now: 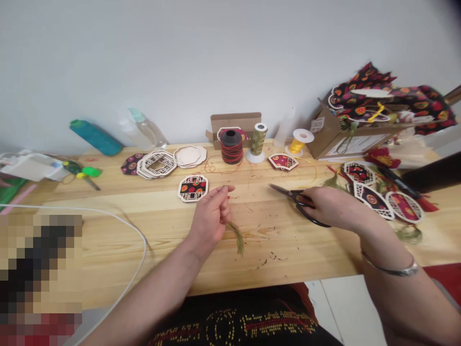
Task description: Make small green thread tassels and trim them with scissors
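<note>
My left hand [213, 214] is closed in a pinch over the middle of the table. An olive-green thread tassel [236, 239] hangs out below its curled fingers; the upper part is hidden inside the hand. Black-handled scissors [283, 191] are in my right hand [333, 205], which grips the handles while the blades point left toward my left hand. Just behind my left hand lies a square pendant [193, 188] with notched corners, a pale lattice frame and patterned dark fabric.
Thread spools in red-black [231, 146], green [258, 142] and yellow [299, 142] stand along the wall. Lattice frames [157, 165] are stacked at back left. Finished-looking pendants [372, 201] lie right, before a carton [324, 132] of fabric. A white cable [142, 235] crosses the left side.
</note>
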Demonstrator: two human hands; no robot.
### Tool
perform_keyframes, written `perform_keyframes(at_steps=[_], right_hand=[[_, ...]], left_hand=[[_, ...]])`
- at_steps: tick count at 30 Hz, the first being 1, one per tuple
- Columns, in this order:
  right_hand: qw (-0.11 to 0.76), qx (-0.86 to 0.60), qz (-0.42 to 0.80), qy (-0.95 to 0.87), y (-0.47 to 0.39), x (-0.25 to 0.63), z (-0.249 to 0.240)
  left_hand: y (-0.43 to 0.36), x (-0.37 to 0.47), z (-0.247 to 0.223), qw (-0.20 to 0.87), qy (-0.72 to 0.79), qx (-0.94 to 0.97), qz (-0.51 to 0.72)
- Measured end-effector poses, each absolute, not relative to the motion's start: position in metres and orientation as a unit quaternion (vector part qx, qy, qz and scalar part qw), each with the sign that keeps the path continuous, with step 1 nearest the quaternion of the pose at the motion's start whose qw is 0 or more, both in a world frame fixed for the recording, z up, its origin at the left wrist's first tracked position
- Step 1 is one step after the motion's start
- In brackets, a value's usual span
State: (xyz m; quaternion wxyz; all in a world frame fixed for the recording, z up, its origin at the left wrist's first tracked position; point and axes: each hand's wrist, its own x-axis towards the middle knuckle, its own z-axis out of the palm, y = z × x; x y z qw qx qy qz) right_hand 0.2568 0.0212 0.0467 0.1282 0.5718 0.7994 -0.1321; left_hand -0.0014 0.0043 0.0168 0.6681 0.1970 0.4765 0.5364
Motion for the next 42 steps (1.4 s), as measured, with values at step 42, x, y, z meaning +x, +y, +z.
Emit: perform_keyframes(at_steps=[42], right_hand=[[-0.101,0.453,-0.186,0.866,0.018,0.168,0.018]], left_hand=[[0.005,0.001,0.020,0.742,0.442,0.161,0.477]])
